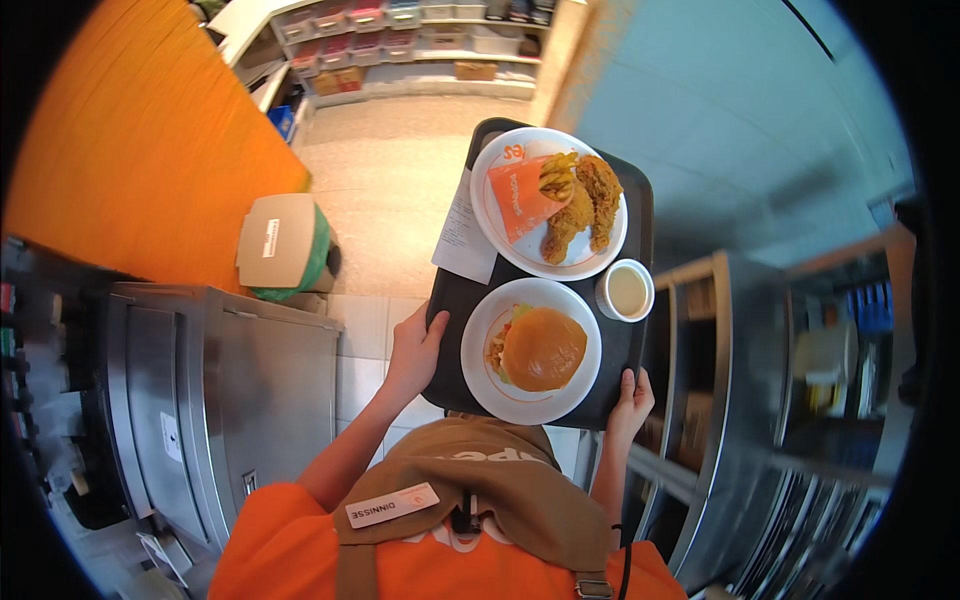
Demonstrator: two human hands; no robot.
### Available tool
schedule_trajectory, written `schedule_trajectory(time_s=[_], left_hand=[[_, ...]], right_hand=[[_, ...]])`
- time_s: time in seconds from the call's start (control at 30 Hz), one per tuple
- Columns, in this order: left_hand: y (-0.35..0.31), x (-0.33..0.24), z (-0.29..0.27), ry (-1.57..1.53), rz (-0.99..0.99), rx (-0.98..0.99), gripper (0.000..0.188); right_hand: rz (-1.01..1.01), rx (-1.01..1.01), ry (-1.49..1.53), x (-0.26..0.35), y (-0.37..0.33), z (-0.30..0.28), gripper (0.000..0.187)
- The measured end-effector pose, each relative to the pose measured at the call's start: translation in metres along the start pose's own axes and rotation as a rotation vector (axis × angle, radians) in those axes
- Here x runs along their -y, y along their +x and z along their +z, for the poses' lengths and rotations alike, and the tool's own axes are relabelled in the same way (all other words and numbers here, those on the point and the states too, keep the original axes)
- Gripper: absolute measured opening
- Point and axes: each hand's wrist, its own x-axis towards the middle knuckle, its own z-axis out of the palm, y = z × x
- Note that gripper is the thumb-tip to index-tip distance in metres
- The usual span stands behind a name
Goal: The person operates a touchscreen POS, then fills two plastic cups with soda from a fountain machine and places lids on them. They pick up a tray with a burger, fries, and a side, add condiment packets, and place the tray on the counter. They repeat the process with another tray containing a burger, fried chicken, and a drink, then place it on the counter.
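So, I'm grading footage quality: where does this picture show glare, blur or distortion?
Head view: small glints on the glossy brown round bun; head view: soft, smeared detail on the pale blue wall and the grey metal shelving unit at right, while the black rectangular tray looks fairly crisp; head view: fisheye bending toward the rim, with black corners.

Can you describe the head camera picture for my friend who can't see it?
A person's left hand and right hand hold a dark tray. It carries a burger on one white plate, fried chicken and fries on a second plate, plus a small cup and a paper slip.
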Motion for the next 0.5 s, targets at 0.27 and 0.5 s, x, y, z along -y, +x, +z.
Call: schedule_trajectory(time_s=[0.27,0.5], left_hand=[[0.226,-0.013,-0.132,-0.116,0.008,-0.191,0.024],[0.416,-0.009,-0.232,-0.181,-0.060,-0.311,0.024]], right_hand=[[-0.066,0.220,0.086,0.111,0.149,0.257,0.018],[-0.078,0.341,-0.059,0.192,0.265,0.466,0.017]])
